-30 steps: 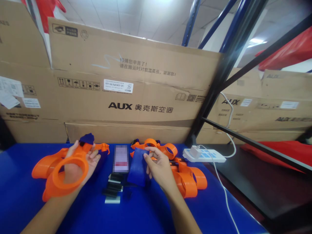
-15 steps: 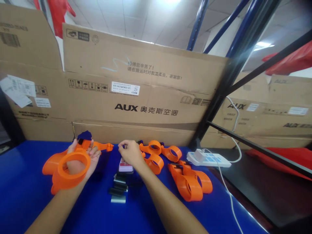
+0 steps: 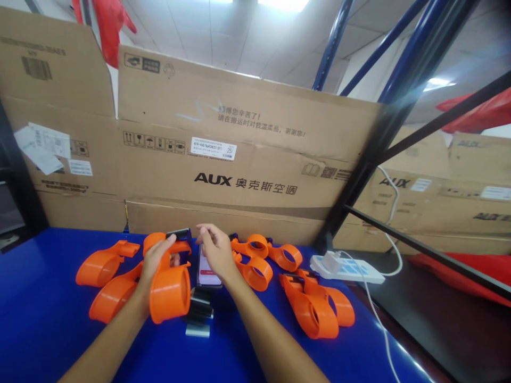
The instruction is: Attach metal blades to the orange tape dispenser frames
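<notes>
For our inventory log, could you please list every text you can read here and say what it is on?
"AUX 奥克斯空调": front of the large cardboard box.
"师傅您辛苦了!": same box, higher up.
"25": white label on it; rest too small.
"AUX": box at right.
Phone screen and taped papers: unreadable.

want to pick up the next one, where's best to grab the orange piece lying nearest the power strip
Probably by the wall of its near ring: the orange piece lies on the blue table with that ring's opening tilted up toward you, so a thumb should fit inside. Come from above on its near side.
</notes>
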Demonstrator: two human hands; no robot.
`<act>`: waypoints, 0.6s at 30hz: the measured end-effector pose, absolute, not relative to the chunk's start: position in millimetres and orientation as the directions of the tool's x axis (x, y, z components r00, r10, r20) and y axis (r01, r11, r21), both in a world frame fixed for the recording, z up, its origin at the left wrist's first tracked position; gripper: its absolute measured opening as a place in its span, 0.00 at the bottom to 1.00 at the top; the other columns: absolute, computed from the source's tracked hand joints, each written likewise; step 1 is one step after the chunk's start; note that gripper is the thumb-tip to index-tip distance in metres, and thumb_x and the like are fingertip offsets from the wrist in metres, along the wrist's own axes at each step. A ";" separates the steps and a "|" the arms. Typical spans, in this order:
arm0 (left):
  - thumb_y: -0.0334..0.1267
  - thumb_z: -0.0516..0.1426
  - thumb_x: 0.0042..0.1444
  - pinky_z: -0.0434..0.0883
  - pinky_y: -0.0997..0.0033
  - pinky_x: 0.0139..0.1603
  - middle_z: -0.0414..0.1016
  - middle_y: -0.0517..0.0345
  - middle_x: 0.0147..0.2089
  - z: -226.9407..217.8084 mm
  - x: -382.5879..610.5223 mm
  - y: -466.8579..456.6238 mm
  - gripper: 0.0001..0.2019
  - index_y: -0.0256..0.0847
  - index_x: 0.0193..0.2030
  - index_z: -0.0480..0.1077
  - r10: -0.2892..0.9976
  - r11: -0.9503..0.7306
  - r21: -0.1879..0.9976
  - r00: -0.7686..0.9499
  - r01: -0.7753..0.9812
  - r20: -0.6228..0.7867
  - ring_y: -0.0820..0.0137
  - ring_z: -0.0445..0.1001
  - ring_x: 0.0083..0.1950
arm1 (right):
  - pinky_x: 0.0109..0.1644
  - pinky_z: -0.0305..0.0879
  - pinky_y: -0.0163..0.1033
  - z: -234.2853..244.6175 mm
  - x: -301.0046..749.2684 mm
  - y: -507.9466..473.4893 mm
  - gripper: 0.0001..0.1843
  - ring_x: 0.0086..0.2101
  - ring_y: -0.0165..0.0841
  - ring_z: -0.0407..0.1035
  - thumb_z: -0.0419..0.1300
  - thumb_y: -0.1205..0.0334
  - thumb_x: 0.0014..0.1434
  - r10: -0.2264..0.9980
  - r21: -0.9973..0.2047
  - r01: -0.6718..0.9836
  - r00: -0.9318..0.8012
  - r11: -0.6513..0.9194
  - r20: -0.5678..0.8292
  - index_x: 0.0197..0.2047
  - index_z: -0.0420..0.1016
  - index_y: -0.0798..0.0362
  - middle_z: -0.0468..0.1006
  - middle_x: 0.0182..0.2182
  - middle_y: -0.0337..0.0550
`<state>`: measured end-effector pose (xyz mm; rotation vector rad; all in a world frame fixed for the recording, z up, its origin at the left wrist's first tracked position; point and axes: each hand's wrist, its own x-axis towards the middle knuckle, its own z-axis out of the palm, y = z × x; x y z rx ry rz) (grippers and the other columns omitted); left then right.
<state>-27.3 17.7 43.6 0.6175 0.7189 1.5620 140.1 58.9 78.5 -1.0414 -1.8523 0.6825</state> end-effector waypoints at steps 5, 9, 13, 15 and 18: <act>0.47 0.72 0.47 0.66 0.77 0.20 0.74 0.62 0.23 42.1 -1.4 9.0 0.19 0.38 0.38 0.74 0.985 -0.132 0.863 -0.159 -0.487 0.060 0.73 0.71 0.19 | 0.36 0.73 0.37 65.6 170.8 35.8 0.26 0.31 0.32 0.74 0.62 0.56 0.65 0.682 -0.607 0.316 -0.410 0.729 0.606 0.65 0.70 0.48 0.83 0.43 0.44; 0.47 0.70 0.51 0.71 0.74 0.24 0.78 0.57 0.30 37.3 10.0 3.8 0.20 0.38 0.46 0.74 0.992 -0.123 0.902 -0.061 -0.413 0.108 0.71 0.75 0.23 | 0.37 0.73 0.39 49.0 180.2 27.7 0.26 0.30 0.33 0.73 0.59 0.58 0.67 0.660 -0.524 0.407 -0.379 0.748 0.648 0.67 0.68 0.49 0.82 0.37 0.44; 0.49 0.67 0.55 0.69 0.76 0.22 0.76 0.59 0.26 34.6 13.9 0.8 0.19 0.39 0.46 0.74 0.990 -0.143 0.922 -0.045 -0.361 0.136 0.72 0.73 0.22 | 0.37 0.73 0.40 38.6 181.5 24.6 0.28 0.30 0.34 0.72 0.55 0.62 0.69 0.598 -0.426 0.441 -0.400 0.790 0.695 0.71 0.62 0.52 0.79 0.36 0.46; 0.50 0.67 0.56 0.66 0.78 0.20 0.73 0.62 0.22 34.6 14.1 -0.1 0.17 0.39 0.43 0.74 0.989 -0.151 0.920 -0.049 -0.362 0.143 0.74 0.69 0.19 | 0.38 0.73 0.40 36.8 181.0 23.0 0.30 0.31 0.35 0.71 0.55 0.62 0.69 0.579 -0.391 0.456 -0.408 0.799 0.706 0.73 0.59 0.52 0.78 0.36 0.46; 0.49 0.66 0.57 0.60 0.79 0.18 0.67 0.66 0.16 34.4 14.2 -0.8 0.15 0.39 0.40 0.74 0.989 -0.148 0.926 -0.056 -0.349 0.137 0.77 0.62 0.15 | 0.42 0.75 0.42 37.9 181.0 20.9 0.32 0.36 0.37 0.73 0.53 0.64 0.70 0.551 -0.359 0.451 -0.429 0.817 0.715 0.75 0.54 0.51 0.77 0.40 0.48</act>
